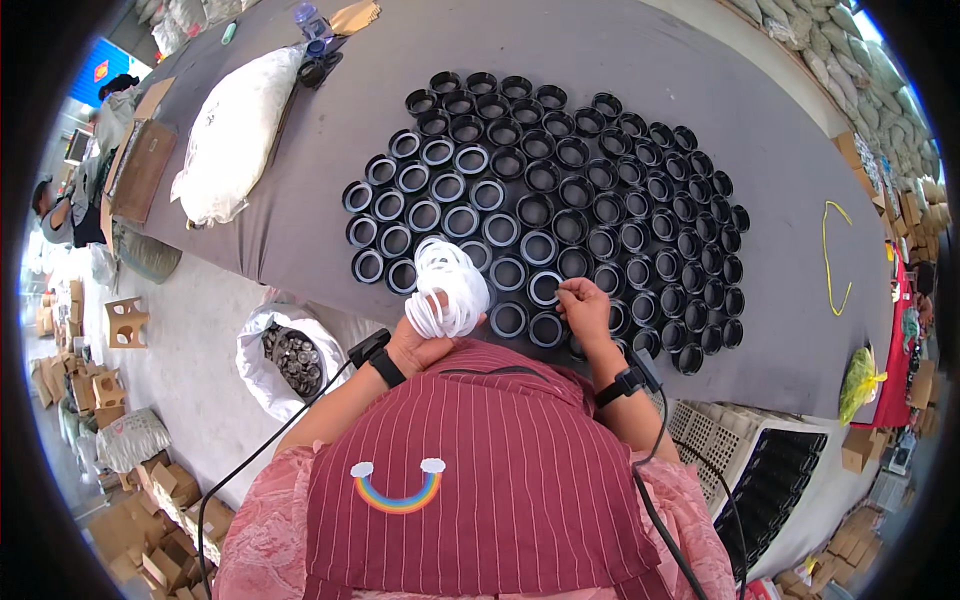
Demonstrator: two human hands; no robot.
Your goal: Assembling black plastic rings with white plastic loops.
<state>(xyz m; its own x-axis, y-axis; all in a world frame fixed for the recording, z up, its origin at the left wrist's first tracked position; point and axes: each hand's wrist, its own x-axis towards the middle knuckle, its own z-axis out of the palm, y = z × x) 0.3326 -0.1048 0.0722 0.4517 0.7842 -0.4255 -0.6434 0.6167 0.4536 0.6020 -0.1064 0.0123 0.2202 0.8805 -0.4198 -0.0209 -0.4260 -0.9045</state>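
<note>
Many round black caps [560, 190] lie open side up in rows on a grey table [400, 80]. Some at the left and near rows have a white ring liner inside; the others look dark inside. My left hand [425, 335] holds a thick bundle of white rings [448, 285] just above the near edge of the caps. My right hand [585, 310] rests with pinched fingertips on a cap in the nearest row, beside a cap with a white ring [545, 288]. Whether a ring is between those fingers is not visible.
A full white sack [235, 135] lies on the table's left part. An open white bag of dark parts [290, 355] stands on the floor at my left. A white crate with black trays [770, 470] stands at my right. Yellow cord [830, 260] lies far right. Cardboard boxes [150, 500] litter the floor.
</note>
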